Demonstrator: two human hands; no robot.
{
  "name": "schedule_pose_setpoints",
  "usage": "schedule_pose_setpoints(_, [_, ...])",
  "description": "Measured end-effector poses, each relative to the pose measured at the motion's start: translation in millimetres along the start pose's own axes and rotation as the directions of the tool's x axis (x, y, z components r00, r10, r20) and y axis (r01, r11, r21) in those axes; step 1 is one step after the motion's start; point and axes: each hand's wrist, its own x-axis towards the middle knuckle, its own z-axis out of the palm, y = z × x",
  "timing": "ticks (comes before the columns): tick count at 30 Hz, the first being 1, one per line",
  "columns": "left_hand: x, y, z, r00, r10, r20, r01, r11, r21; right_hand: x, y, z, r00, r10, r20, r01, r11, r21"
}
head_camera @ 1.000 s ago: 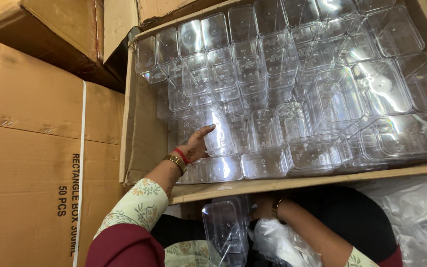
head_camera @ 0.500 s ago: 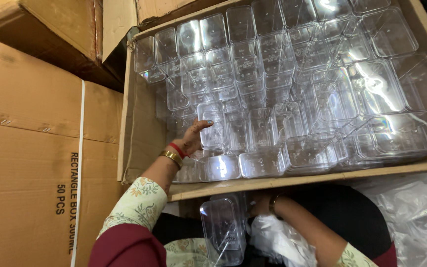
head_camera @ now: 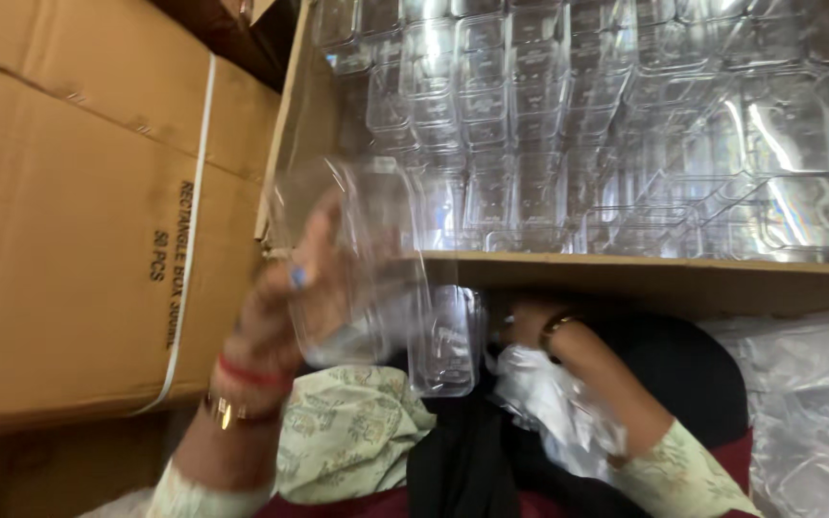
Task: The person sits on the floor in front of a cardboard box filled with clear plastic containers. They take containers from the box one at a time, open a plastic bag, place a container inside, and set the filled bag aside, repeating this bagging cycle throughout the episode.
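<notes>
Two cardboard cartons fill most of the view. The sealed one (head_camera: 69, 240) on the left is brown, bound by a white strap (head_camera: 189, 230) running down its face, with dark print along its side. Just right of it, the left hand (head_camera: 285, 297) is raised, blurred with motion, its fingers (head_camera: 323, 254) closed around a clear plastic container (head_camera: 357, 259) held in front of the near left corner of the open carton (head_camera: 645, 280). A red thread and a gold bangle (head_camera: 232, 411) circle that wrist, above a pale printed sleeve (head_camera: 352, 432). Right of the held container, a second clear plastic container (head_camera: 445, 341) stands upright just below the open carton's near wall, over the dark cloth of the lap (head_camera: 462, 460). Further right, the right hand (head_camera: 525, 321) sits tucked under that carton wall, touching or just beside a bunch of crumpled clear plastic wrap (head_camera: 554, 403); whether it grips anything I cannot tell, since the fingers are hidden. A bracelet (head_camera: 558, 326) shows on that wrist. Beyond, the open carton holds rows of stacked clear plastic containers (head_camera: 568, 115), packed from its left wall to the right edge. At the near right lies more loose clear plastic sheeting (head_camera: 808, 412).
</notes>
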Motion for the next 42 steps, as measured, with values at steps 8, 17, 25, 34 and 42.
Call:
schedule_pose_setpoints(8, [-50.5,-56.3,23.5,0.88,-0.225,-0.418,0.178,0.973,-0.148,-120.3,-41.0,-51.9,0.974,-0.139,-0.178,0.152,0.986,0.062])
schedule_pose_setpoints(17, [-33.7,-64.5,48.5,0.896,-0.259,-0.361,0.199,0.96,-0.197,-144.2,-73.8,-44.5,0.926,-0.358,-0.124,0.372,0.919,0.127])
schedule_pose_setpoints(25, [-17.4,-67.9,53.5,0.902,-0.231,-0.364,0.178,0.969,-0.174,-148.5,-84.7,-41.2,0.895,-0.395,-0.207,0.437,0.867,0.239])
schedule_pose_setpoints(34, [-12.3,-65.5,46.8,0.902,-0.257,-0.347,0.237,0.966,-0.101,-172.7,-106.0,-50.8,0.974,-0.214,-0.068,0.221,0.968,0.117])
schedule_pose_setpoints(42, [-15.7,-67.0,42.6,0.878,-0.222,-0.425,0.243,0.97,-0.005,-166.9,-106.1,-46.1,0.966,-0.239,-0.094,0.251,0.955,0.156])
